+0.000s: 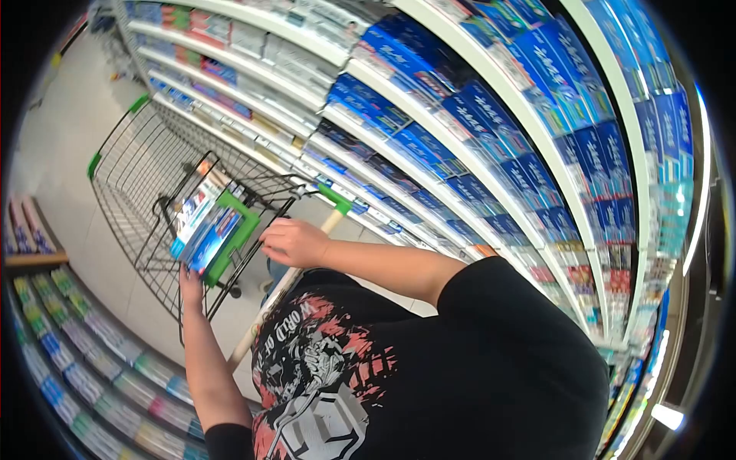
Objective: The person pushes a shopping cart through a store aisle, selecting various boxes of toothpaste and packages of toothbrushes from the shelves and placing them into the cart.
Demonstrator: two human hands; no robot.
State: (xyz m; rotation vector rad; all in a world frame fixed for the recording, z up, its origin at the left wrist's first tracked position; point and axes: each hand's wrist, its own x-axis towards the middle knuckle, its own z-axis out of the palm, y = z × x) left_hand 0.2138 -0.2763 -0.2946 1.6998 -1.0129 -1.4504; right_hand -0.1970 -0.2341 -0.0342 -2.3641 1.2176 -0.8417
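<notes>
A blue box [217, 239] with toothpaste-like packaging lies in the seat part of a wire shopping cart [126, 180]. My left hand [192, 285] grips the near lower edge of this box, fingers closed on it. Beside the green seat flap [236, 244], my right hand [293, 242] hovers over the pale handle bar [264, 310]. Its fingers are loosely bent and slightly apart, with nothing visible in them. Other packs [198, 201], white and orange, sit behind the blue box.
Tall shelves [429, 126] full of blue boxes curve along the right side of the cart. A lower shelf of packaged goods [107, 368] runs along the left. Pale floor tiles [57, 153] stretch ahead on the left.
</notes>
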